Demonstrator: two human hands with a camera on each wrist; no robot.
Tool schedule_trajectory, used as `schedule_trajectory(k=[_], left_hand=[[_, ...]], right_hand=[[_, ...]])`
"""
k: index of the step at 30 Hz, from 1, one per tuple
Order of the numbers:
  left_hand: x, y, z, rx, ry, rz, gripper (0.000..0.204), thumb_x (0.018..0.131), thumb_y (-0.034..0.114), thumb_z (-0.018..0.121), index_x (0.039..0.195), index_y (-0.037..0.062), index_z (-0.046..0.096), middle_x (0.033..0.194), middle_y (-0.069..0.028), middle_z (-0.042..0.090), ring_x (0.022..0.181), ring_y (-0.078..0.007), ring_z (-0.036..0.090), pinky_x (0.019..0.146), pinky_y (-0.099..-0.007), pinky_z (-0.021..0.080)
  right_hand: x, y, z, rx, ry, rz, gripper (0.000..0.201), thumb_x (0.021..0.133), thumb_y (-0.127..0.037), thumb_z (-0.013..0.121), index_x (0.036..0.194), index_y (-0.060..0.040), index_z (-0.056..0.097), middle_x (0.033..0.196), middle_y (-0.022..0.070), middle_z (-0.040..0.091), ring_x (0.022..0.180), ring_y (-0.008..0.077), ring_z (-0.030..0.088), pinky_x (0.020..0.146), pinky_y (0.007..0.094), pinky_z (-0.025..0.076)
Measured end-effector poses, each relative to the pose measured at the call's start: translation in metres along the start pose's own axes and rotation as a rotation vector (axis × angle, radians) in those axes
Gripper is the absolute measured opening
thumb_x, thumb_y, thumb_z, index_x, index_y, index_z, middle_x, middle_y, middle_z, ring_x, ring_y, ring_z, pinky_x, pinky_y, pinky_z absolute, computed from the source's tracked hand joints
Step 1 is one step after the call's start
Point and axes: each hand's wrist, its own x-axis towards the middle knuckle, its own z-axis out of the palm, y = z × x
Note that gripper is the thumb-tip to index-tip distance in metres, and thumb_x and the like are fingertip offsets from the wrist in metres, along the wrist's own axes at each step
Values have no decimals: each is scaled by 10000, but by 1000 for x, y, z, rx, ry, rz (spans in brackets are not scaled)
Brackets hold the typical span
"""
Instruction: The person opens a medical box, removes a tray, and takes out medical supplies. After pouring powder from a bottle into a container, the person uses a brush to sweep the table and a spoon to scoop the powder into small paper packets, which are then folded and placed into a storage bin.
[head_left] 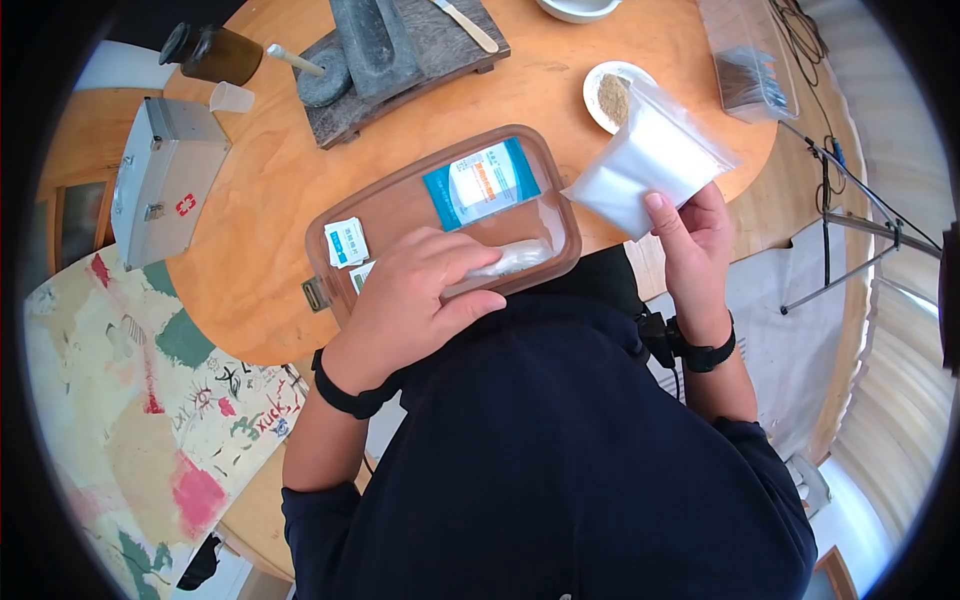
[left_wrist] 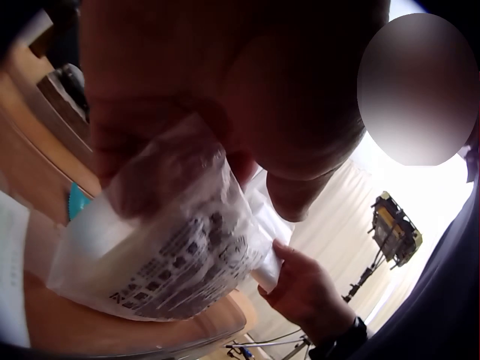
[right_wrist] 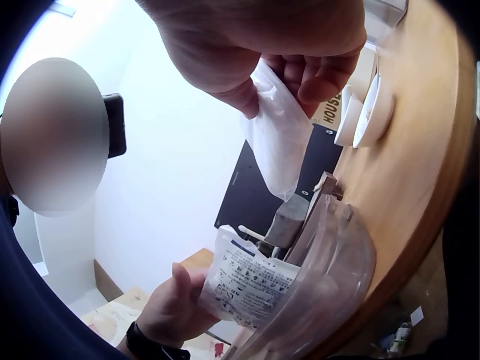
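Observation:
My right hand (head_left: 697, 245) pinches a clear plastic bag with a folded white sheet-like content (head_left: 645, 165) between thumb and fingers, raised right of the brown plastic box (head_left: 390, 190). Over the near side of that box, my left hand (head_left: 405, 290) holds a see-through plastic packet (head_left: 515, 258). Dark printed lettering covers this packet (left_wrist: 180, 255) in the left wrist view. Inside the box, a blue-and-white sachet (head_left: 485, 183) lies at the back. Small white-and-teal packets (head_left: 346, 243) sit at its left end, partly hidden by my left hand.
A bowl of brownish powder (head_left: 612, 97) stands beyond the raised bag. Behind the box are a wooden board (head_left: 335, 128) with a stone block, a brown jar (head_left: 222, 55) and a small cup (head_left: 232, 97). A silver first-aid case (head_left: 165, 190) stands left; a clear container (head_left: 750, 85) stands right.

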Motion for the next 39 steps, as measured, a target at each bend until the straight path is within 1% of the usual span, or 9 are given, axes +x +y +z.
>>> schedule_trajectory(k=[6,8,14,18,30,33,36,37,39], left_hand=[[-3,-13,-8,46,40,32,199,884,203,687,985,31,701,983,-105,689,918,-314,621,790,-400,501],[3,-12,-10,43,-16,-135,172,903,151,659,996,13,702,1072,-117,692,989,-319,630,858,-397,498],[30,-44,8,352,128,-44,255,848,96,688,1086,1,690,1240,-125,649,1068,-331,628,905,-398,512],[37,-39,10,395,34,-74,329,836,104,708,1148,6,671,1312,-129,616,1098,-335,624,922,-400,515],[43,-36,17,439,166,-249,322,802,105,742,1097,15,648,1038,-143,647,942,-345,642,793,-405,525],[38,-43,9,357,205,-241,273,832,102,736,1079,11,663,990,-132,649,873,-284,664,758,-357,529],[29,-47,-2,-129,232,-456,201,941,130,688,1075,-20,689,952,-13,669,820,-77,634,709,-246,513],[26,-44,-6,-120,234,-455,201,941,130,688,1075,-20,689,952,-13,669,820,-77,634,709,-246,513],[18,-36,-16,-627,349,-698,210,941,170,682,1059,0,719,918,-36,701,834,-85,636,735,-259,507]], right_hand=[[-4,3,-1,13,-29,15,402,943,-69,683,1304,39,543,1167,93,654,1056,137,614,916,288,493],[-5,2,0,23,-29,-48,408,940,-74,687,1304,40,543,1166,95,652,1052,138,615,909,293,500],[-8,0,-1,4,-26,7,412,937,-84,692,1301,40,544,1177,96,647,1060,142,614,923,297,493],[-13,2,-5,-5,-5,-38,419,937,-88,693,1305,41,542,1172,94,648,1053,141,615,918,292,492],[-10,3,-3,0,-8,-35,436,932,-82,697,1319,39,536,1156,89,655,1034,132,623,878,280,503],[-10,3,-3,-2,-11,-17,434,932,-83,699,1318,36,539,1152,85,660,1034,132,628,876,282,508],[-10,4,-3,11,5,-38,427,931,-79,697,1314,31,544,1146,81,665,1028,133,634,880,286,511],[-10,3,-3,5,-4,-20,425,931,-75,695,1314,28,544,1154,82,662,1036,135,631,891,287,508],[-11,4,-5,6,-20,-2,422,931,-72,692,1314,25,545,1162,83,659,1045,137,628,901,288,505]])
